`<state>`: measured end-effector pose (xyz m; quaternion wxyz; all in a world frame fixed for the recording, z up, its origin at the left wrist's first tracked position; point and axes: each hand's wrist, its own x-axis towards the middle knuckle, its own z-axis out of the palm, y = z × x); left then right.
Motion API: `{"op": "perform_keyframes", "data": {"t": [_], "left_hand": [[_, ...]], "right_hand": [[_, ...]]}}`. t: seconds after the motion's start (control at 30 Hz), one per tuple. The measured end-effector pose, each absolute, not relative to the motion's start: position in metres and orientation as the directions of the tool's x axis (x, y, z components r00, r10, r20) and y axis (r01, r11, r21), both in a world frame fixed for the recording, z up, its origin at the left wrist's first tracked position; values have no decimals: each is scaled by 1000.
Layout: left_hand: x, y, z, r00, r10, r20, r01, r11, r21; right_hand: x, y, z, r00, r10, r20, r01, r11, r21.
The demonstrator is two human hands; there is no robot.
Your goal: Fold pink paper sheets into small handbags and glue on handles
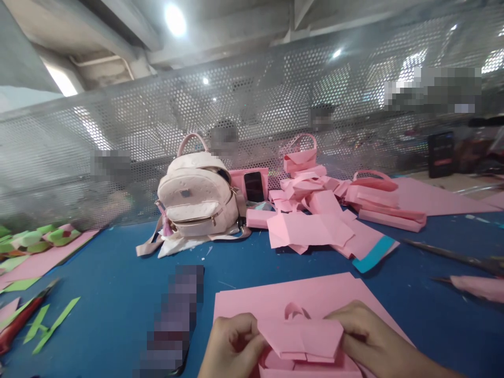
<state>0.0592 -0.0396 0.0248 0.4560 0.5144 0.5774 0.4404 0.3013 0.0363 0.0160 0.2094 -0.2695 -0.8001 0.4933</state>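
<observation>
Pink paper handbag (pixel 302 337), pinched at either side by the fingers of the left hand (pixel 234 346) and right hand (pixel 370 338), over a pink paper sheet (pixel 275 292), in front of the cream backpack (pixel 197 191) and to its right. Right of the backpack: upright smartphone (pixel 253 187), heaped pink paper pieces (pixel 311 228). Left of it, nearer: red-handled tool (pixel 19 324), green paper strips (pixel 57 324).

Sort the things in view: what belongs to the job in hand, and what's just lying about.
Likely part of the job:
folded pink paper piece between left hand and right hand
flat pink paper sheet beneath
heaped pink paper pieces behind

Likely just lying about:
cream zippered backpack
black-screened rectangular phone
thin green paper strips
</observation>
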Motion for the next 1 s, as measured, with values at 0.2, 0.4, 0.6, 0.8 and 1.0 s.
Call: {"op": "perform_keyframes", "data": {"t": [0.2, 0.4, 0.6, 0.8, 1.0], "left_hand": [[57, -38, 21, -13, 999, -35, 251, 37, 967], [54, -35, 6, 33, 998, -47, 190, 40, 981], [57, -34, 9, 14, 989, -144, -9, 144, 989], [61, -33, 20, -44, 972, -230, -25, 229, 973], [65, -32, 25, -66, 969, -240, 44, 243, 969]], "right_hand": [[304, 38, 13, -730, 678, 85, 241, 372, -897], [307, 37, 10, -621, 769, 148, 308, 414, -857], [304, 39, 11, -674, 735, 76, 278, 347, -896], [300, 36, 18, -683, 728, 58, 277, 331, -902], [299, 35, 22, -720, 694, 27, 284, 329, -900]]}}
